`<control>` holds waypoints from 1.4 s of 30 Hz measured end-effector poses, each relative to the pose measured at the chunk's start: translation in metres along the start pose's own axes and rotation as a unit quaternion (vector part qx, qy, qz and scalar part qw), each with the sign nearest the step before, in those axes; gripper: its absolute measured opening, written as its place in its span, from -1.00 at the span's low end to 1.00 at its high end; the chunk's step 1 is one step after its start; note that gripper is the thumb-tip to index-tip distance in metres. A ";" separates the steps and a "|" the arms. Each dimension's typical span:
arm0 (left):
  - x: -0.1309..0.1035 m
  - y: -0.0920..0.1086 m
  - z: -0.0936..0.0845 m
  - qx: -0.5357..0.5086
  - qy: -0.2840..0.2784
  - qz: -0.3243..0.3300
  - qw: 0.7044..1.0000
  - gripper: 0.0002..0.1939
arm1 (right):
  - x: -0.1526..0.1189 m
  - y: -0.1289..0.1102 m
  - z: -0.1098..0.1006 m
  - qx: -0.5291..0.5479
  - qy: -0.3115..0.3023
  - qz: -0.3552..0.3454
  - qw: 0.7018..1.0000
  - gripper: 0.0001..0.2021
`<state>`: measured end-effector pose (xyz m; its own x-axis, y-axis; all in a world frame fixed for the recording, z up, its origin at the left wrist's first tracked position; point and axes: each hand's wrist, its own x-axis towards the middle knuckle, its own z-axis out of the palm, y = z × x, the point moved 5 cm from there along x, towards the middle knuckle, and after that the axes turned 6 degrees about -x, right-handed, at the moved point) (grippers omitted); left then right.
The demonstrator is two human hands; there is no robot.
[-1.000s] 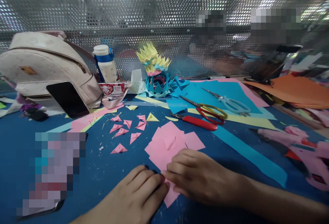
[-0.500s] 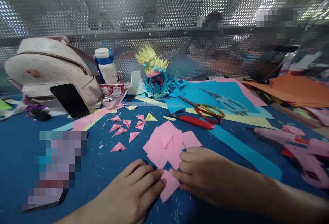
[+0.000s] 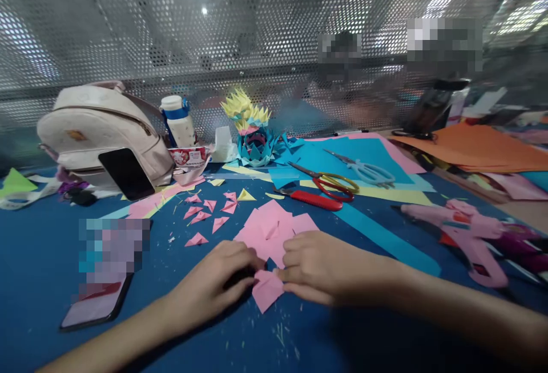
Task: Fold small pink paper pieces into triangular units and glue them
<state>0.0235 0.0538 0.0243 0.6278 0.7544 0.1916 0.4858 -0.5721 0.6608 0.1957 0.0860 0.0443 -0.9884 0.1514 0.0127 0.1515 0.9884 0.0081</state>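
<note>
Between my hands is a small pink paper square (image 3: 268,294), its upper part lifted and creased. My left hand (image 3: 229,273) pinches its left corner between thumb and fingers. At the right corner, my right hand (image 3: 314,264) grips the same piece with thumb and forefinger, the other fingers curled in. Just beyond lies a pile of overlapping pink paper squares (image 3: 268,224), partly covered by my right hand. Several small folded pink triangles (image 3: 197,240) are scattered to the left of the pile. Fingertips partly hide the edges of the held square.
Red-handled pliers (image 3: 317,199), yellow-and-red scissors (image 3: 336,184) and light blue scissors (image 3: 372,172) lie beyond the pile. A pink glue gun (image 3: 466,230) rests at right. Phones (image 3: 126,174), a backpack (image 3: 103,133), a bottle (image 3: 176,119) and a folded-paper model (image 3: 254,144) stand leftward and behind.
The pink square, flat half a second ago, now has its upper edge lifted and bent. Both hands have drawn in on its corners. The whole view has shifted slightly.
</note>
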 end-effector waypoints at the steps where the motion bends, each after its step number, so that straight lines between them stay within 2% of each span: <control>1: 0.003 -0.002 0.001 0.002 0.000 -0.010 1.000 -0.90 | 0.000 0.000 0.000 -0.002 -0.003 -0.002 1.000 -0.76; 7: 0.021 -0.004 0.006 0.020 -0.026 -0.050 0.998 -0.83 | 0.001 -0.002 -0.001 -0.031 0.044 0.005 0.999 -0.76; 10: 0.022 -0.003 0.007 0.027 -0.044 -0.057 0.997 -0.82 | 0.004 0.001 0.000 0.033 0.068 0.056 0.996 -0.82; 14: 0.021 -0.007 0.005 0.041 -0.056 -0.072 0.995 -0.70 | 0.007 0.005 0.009 0.129 0.066 0.138 0.980 -0.92; 18: 0.025 -0.018 0.004 0.035 -0.084 -0.081 0.993 -0.67 | 0.011 0.002 0.018 0.158 0.064 0.157 0.973 -0.98; 22: 0.030 -0.028 0.002 0.015 -0.098 -0.092 0.991 -0.66 | 0.012 0.001 0.019 0.180 0.071 0.186 0.963 -0.95; 27: 0.028 -0.026 0.001 -0.027 -0.100 -0.107 0.989 -0.66 | 0.010 -0.003 0.012 0.197 0.101 0.221 0.950 -0.89; 30: 0.025 -0.019 -0.005 -0.057 -0.071 -0.110 0.990 -0.66 | 0.010 -0.007 0.004 0.220 0.133 0.232 0.938 -0.85; 36: 0.013 0.004 -0.021 -0.088 0.033 -0.086 0.992 -0.68 | 0.019 -0.009 -0.010 0.288 0.179 0.242 0.909 -0.76; 39: 0.002 0.020 -0.024 -0.070 0.071 -0.048 0.994 -0.74 | 0.023 -0.003 -0.009 0.302 0.171 0.237 0.908 -0.77; 42: -0.009 0.034 -0.026 -0.026 0.095 0.008 0.995 -0.86 | 0.024 0.001 -0.001 0.308 0.129 0.219 0.917 -0.80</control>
<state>0.0188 0.0356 0.0636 0.5063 0.7954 0.3333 0.4415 -0.5710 0.6921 0.1717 0.0902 0.0458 -0.7863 0.6066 0.1172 0.4194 0.6634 -0.6197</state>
